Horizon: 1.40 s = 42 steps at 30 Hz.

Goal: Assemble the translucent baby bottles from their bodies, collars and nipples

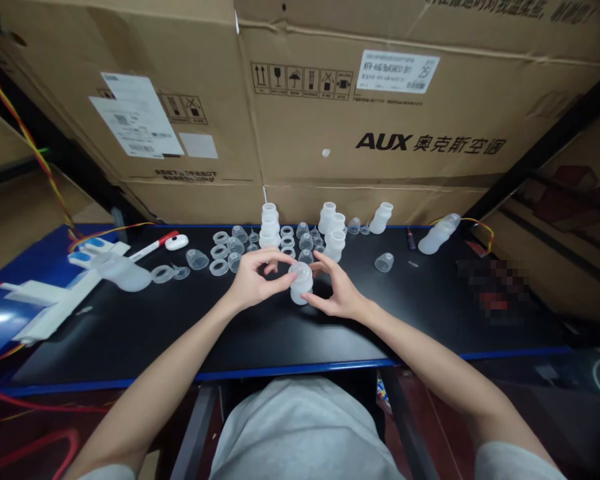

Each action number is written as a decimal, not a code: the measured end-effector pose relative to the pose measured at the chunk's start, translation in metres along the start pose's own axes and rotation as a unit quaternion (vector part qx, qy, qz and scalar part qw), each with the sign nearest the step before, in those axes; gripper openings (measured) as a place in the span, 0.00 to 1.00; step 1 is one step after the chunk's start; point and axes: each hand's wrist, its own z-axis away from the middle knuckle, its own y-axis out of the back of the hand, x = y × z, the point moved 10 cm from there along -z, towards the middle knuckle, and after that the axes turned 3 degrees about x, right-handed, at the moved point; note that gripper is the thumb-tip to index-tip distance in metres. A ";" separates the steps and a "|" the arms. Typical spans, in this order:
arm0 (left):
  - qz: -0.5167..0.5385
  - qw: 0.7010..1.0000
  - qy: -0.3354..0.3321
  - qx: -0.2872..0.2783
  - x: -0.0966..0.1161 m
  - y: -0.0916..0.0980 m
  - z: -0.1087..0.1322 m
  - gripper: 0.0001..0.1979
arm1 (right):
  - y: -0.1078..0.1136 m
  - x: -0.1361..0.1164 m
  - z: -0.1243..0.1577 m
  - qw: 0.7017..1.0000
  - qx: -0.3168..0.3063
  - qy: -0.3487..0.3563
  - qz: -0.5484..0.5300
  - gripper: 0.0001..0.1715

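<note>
Left hand fingers are gripping the top of a translucent white, waisted plastic bottle mid-way across the flat black table; right hand fingers are gripping its side, apparently bracing it. Clear domed plastic caps are lying grouped behind, probably for easy reach.

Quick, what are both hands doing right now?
Left hand: holding the frosted bottle near its top.
Right hand: holding the same bottle from its other side.

Running this from a distance, I've got a blue-edged black table — bottles standing toward the back, rings and clear caps bunched beside them, plus what looks like a screwdriver off right.
</note>
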 end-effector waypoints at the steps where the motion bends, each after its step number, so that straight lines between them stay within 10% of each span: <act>1: -0.016 1.000 -0.009 -0.009 0.002 -0.003 0.000 0.08 | -0.001 -0.001 0.000 1.000 0.000 0.002 -0.003 0.59; 16: -0.055 0.990 0.113 -0.056 -0.028 -0.014 0.008 0.13 | 0.005 -0.017 -0.006 0.999 0.036 0.012 0.024 0.36; 22: -0.036 0.995 0.053 -0.074 -0.019 -0.021 0.008 0.21 | 0.005 -0.010 -0.007 1.000 0.019 -0.015 0.011 0.41; 27: 0.012 0.978 0.132 -0.159 -0.042 -0.053 0.025 0.33 | 0.015 -0.001 -0.005 0.999 0.010 -0.035 -0.021 0.45; 34: 0.030 0.983 0.182 -0.015 -0.069 -0.037 0.029 0.32 | 0.047 0.002 -0.007 0.986 0.077 -0.100 -0.105 0.18; 39: 0.012 0.990 0.138 -0.007 -0.061 -0.033 0.025 0.30 | 0.061 0.009 -0.006 0.964 0.131 -0.142 -0.181 0.18; 42: 0.023 0.992 0.115 -0.046 -0.051 -0.041 0.024 0.28 | 0.049 0.018 -0.007 0.956 0.087 -0.165 -0.225 0.43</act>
